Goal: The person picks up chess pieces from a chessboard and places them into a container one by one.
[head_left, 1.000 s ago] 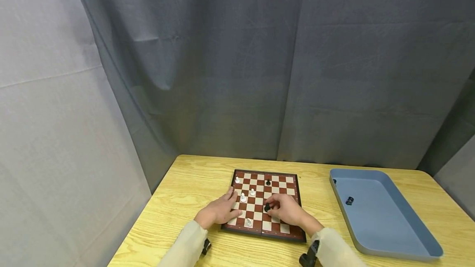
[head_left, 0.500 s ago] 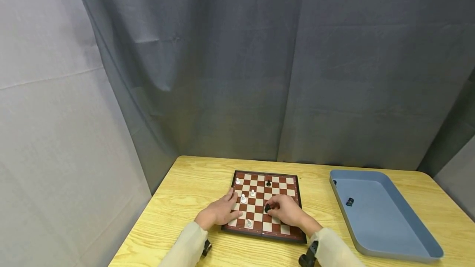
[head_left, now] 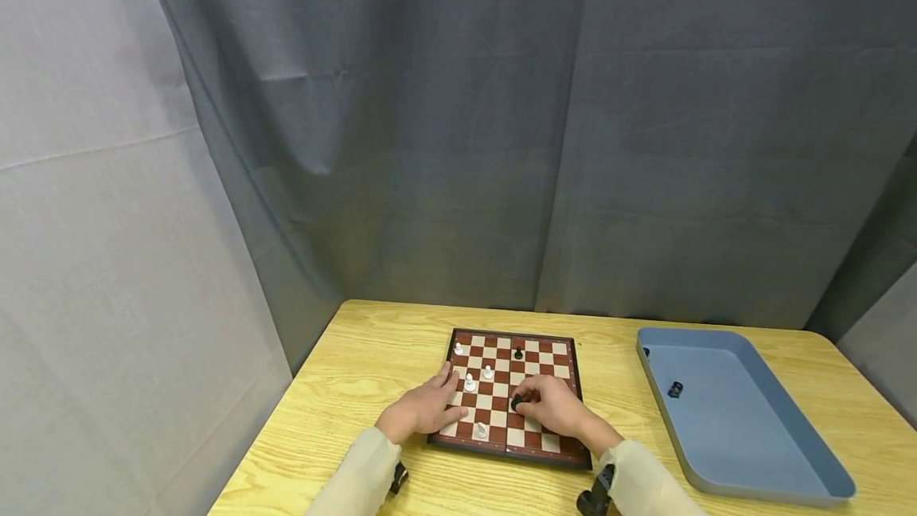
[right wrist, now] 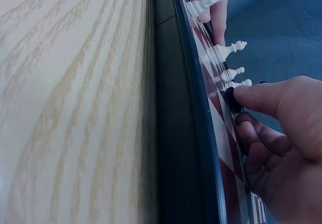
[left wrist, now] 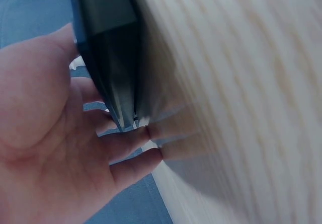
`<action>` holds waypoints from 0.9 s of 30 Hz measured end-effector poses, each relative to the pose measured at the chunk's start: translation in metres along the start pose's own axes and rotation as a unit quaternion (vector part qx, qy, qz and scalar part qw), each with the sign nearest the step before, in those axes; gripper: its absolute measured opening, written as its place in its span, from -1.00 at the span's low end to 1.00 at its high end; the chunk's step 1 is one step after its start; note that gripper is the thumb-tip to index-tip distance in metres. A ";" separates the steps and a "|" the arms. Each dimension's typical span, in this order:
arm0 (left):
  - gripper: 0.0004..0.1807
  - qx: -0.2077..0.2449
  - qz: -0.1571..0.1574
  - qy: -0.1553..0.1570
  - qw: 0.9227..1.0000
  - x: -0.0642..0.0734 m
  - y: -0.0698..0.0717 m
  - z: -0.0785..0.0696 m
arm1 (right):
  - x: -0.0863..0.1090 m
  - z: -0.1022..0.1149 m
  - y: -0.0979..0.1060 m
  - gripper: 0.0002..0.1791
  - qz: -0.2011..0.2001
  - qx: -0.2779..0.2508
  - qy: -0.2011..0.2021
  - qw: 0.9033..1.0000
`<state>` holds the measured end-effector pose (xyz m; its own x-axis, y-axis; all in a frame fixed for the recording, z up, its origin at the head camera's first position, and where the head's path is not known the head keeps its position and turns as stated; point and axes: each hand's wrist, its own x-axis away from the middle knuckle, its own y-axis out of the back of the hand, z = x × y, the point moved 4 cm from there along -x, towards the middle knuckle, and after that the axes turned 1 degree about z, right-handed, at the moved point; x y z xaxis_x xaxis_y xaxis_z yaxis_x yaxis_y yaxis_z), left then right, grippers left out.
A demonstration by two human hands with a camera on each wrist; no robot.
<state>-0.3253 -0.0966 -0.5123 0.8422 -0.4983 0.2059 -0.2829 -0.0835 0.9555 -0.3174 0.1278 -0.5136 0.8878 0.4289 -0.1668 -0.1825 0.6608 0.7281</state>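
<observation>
A red-and-white chessboard [head_left: 499, 412] with a dark rim lies on the table. My right hand [head_left: 557, 408] pinches a black chess piece [head_left: 516, 402] between thumb and fingers, on the board's right half. In the right wrist view that black piece's base [right wrist: 232, 101] is at the board surface; its top is hidden by the fingers. My left hand [head_left: 424, 406] rests on the board's left edge with its fingers spread. Several white chess pieces stand on the left half, among them a bishop [right wrist: 231, 49] and a knight [head_left: 481, 430]. A black pawn [head_left: 519, 353] stands near the far edge.
To the right sits a blue-grey tray [head_left: 752, 420]. One black chess piece [head_left: 675, 389] lies inside it, and another small black piece [head_left: 647, 352] is partly hidden by the tray's left wall. Grey curtains [head_left: 458, 142] hang behind the wooden table [head_left: 308, 420].
</observation>
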 end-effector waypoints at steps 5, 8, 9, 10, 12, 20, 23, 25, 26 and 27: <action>-0.20 0.000 0.001 -0.002 1.000 0.000 0.000 -0.001 | 0.002 -0.001 0.002 -0.98 -0.005 -0.004 -0.001 1.000; -0.20 -0.003 0.001 -0.002 1.000 0.000 0.000 -0.001 | 0.004 -0.002 0.004 -0.96 -0.004 -0.013 -0.004 1.000; -0.20 -0.004 0.002 -0.002 1.000 0.001 0.001 -0.001 | 0.004 -0.003 0.004 -0.96 -0.003 -0.015 -0.005 1.000; -0.20 -0.003 0.002 -0.002 1.000 0.001 0.001 -0.001 | 0.005 -0.003 0.005 -0.96 -0.001 -0.017 -0.006 1.000; -0.20 -0.003 0.003 -0.002 1.000 0.001 0.001 0.000 | 0.006 -0.004 0.007 -0.96 0.001 -0.022 -0.009 1.000; -0.21 -0.002 0.007 -0.001 1.000 0.000 -0.001 0.001 | 0.013 -0.004 0.014 -0.95 0.000 -0.043 -0.019 0.999; -0.20 -0.003 0.006 -0.002 1.000 -0.001 -0.002 0.001 | 0.015 -0.006 0.018 -0.95 -0.001 -0.058 -0.018 0.998; -0.20 -0.005 0.005 -0.003 1.000 -0.001 -0.002 0.001 | 0.016 -0.007 0.021 -0.94 -0.001 -0.065 -0.018 0.998; -0.20 -0.006 0.004 -0.003 1.000 -0.001 -0.003 0.002 | 0.017 -0.008 0.023 -0.93 -0.002 -0.066 -0.015 0.998; -0.20 -0.006 0.005 -0.002 1.000 -0.001 -0.003 0.002 | 0.017 -0.009 0.024 -0.92 -0.004 -0.067 -0.016 0.998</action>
<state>-0.3263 -0.0975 -0.5153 0.8376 -0.5029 0.2136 -0.2846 -0.0678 0.9563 -0.3101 0.1567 -0.5048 0.9018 0.4056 -0.1493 -0.2289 0.7412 0.6310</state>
